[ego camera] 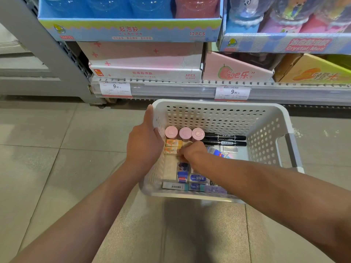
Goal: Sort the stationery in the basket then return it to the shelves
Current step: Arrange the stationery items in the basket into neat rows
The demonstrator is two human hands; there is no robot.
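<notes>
A white perforated basket (266,128) stands on the floor in front of the shelves. Inside it, three pink-capped tubes (185,132) stand in a row at the back left, two black markers (225,140) lie to their right, and two small orange boxes (173,146) lie in front of the tubes. Blue and white eraser packs (197,179) lie near the front wall. My left hand (145,143) grips the basket's left rim, thumb up along the corner. My right hand (191,151) is inside the basket with curled fingers next to the orange boxes; what it pinches is hidden.
The shelf (190,90) behind the basket carries pink and blue display cartons (146,73) and two price tags (115,89). A grey shelf upright (62,54) stands at the left. Tiled floor (57,149) lies to the left and in front of the basket.
</notes>
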